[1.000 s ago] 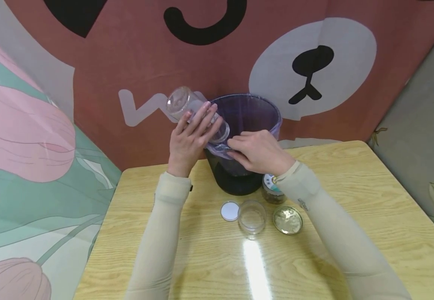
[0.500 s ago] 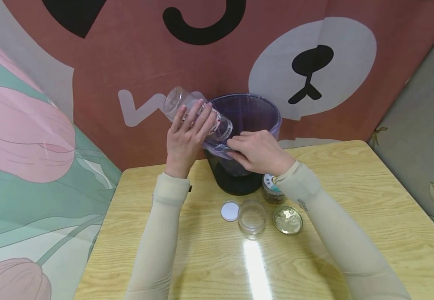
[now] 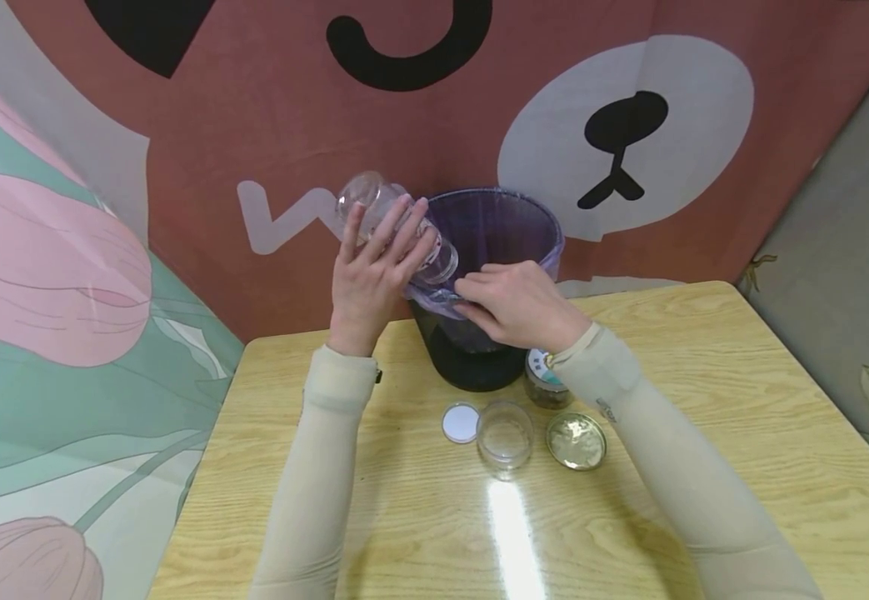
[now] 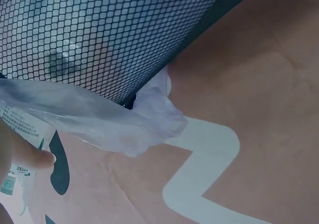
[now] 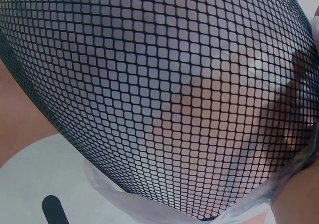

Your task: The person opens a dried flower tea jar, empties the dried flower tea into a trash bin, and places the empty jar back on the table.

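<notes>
My left hand (image 3: 372, 279) holds a clear wide-mouthed plastic bottle (image 3: 377, 200) with a printed label, its fingers laid across the side. The bottle tilts mouth-down, its mouth right at the left rim of a black mesh bin (image 3: 471, 358). In the left wrist view, the thumb and white label (image 4: 22, 122) show beside the liner. My right hand (image 3: 516, 302) grips the bin's near rim and its thin purple liner (image 3: 434, 298), the fingers curled over inside. Through the mesh (image 5: 164, 84) in the right wrist view, dark finger shapes show at the right.
On the wooden table (image 3: 419, 517), in front of the bin, are a white round lid (image 3: 461, 422), an open clear jar (image 3: 505, 437) and a gold-rimmed lid (image 3: 576, 442). A labelled dark jar (image 3: 546, 387) stands beside the bin, partly behind my right wrist. A printed cloth hangs behind.
The bottle dipped toward the bin, then drew back up a little. My left hand has shifted slightly left with its fingers spread wider. The right hand stays at the rim.
</notes>
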Tool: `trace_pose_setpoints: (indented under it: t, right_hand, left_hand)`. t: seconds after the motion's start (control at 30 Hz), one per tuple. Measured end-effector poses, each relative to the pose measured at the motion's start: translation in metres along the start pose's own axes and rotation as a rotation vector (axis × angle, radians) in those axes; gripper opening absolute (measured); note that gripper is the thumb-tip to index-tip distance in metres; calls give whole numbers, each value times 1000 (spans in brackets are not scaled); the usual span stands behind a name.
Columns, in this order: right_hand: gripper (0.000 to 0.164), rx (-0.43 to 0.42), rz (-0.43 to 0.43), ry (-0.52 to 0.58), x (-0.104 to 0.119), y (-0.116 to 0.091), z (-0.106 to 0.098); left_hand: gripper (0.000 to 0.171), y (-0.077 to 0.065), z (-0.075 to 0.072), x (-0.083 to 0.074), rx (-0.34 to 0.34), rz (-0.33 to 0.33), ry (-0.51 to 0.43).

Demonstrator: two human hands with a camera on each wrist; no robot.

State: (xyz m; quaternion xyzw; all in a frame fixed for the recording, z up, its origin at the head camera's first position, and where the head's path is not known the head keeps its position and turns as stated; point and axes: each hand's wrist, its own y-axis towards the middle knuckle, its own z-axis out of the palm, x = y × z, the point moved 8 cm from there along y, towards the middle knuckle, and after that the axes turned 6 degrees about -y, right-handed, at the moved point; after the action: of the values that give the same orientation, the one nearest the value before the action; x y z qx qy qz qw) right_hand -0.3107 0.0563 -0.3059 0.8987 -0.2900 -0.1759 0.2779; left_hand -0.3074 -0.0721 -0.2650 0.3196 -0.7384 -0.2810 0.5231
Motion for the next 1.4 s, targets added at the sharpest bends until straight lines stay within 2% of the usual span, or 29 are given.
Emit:
trace_pose_setpoints:
  t: [0.17, 0.4, 0.53, 0.6, 0.8, 1.0, 1.13, 1.4]
  right_hand:
    - [21, -2, 1, -2, -1, -1, -1]
    - [20, -1, 1, 2, 0, -2, -1]
    - [20, 1, 3, -3, 0, -3, -2]
    - [20, -4, 1, -3, 0, -3, -3]
    - [22, -20, -8, 0, 0, -2, -4]
    - [21, -22, -2, -8, -2, -3, -2]
    - [20, -23, -6, 1, -1, -2, -3]
    - [19, 3, -1, 0, 2, 0, -2]
  left_hand:
    - [45, -2, 4, -2, 25, 42, -11]
    - [54, -4, 12, -7, 132, 154, -57]
    - [54, -1, 12, -8, 169, 185, -74]
    - [53, 0, 11, -8, 165, 183, -71]
    - [53, 0, 5, -2, 95, 137, -36]
    - [56, 1, 9, -10, 144, 188, -66]
    - [54, -2, 10, -9, 160, 179, -80]
    - [53, -6, 7, -9, 115, 180, -60]
